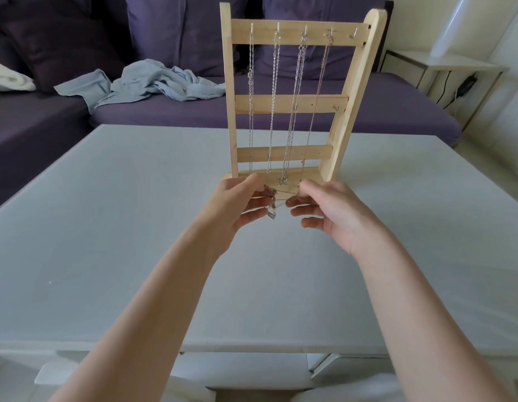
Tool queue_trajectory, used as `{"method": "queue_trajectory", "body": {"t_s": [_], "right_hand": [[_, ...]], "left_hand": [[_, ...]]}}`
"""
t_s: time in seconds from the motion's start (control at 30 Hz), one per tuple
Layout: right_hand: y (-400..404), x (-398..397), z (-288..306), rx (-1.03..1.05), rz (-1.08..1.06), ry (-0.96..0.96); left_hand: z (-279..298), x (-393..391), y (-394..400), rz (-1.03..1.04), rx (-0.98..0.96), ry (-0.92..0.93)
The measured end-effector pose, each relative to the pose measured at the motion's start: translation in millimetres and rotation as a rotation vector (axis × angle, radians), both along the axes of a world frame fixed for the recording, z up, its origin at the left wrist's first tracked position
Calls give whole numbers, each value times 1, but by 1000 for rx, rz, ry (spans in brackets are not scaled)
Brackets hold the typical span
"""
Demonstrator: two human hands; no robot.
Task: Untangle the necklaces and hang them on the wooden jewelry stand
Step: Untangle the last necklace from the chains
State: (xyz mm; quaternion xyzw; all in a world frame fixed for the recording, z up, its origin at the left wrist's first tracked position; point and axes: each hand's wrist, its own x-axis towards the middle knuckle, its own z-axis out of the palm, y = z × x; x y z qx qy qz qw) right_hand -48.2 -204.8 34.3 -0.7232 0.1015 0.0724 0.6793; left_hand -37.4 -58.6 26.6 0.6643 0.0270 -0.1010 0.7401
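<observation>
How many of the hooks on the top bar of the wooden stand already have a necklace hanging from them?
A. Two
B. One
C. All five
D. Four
D: four chains hang from the top bar of the wooden jewelry stand, and the rightmost hook is bare, while both hands hold another necklace in front of the stand's base.

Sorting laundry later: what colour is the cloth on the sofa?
Light blue cloth, crumpled; head view.

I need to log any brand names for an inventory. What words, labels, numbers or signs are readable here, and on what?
None: no readable text shows anywhere.
The wooden stand bears no mark or label.
The necklace pinched between the left hand and the right hand has charms too small to tell any engraving.
</observation>
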Motion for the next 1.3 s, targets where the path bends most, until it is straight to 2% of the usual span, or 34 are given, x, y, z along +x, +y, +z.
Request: {"method": "queue_trajectory", "body": {"t_s": [0.07, 0.23, 0.3, 0.47, 0.67, 0.83, 1.1, 1.3], "right_hand": [[0, 0, 0, 37, 4, -3], [0, -1, 3, 187, -17, 1], [1, -1, 3, 186, -25, -4], [-1, 0, 0, 108, -10, -68], [-2, 0, 1, 261, 37, -101], [-2, -1, -2, 128, 132, -126], [5, -1, -7, -183, 141, -148], [2, -1, -7, -293, 167, -188]], "left_hand": [[-1, 1, 0, 15, -17, 6], [-6, 1, -3, 24, 183, -54], [-8, 0, -4, 28, 204, -59], [-7, 1, -4, 67, 119, -47], [-6, 1, -3, 90, -66, 34], [-7, 3, -2, 152, -52, 25], [-7, 2, -8, 99, 82, -69], [-10, 1, -10, 84, 179, -107]]}}
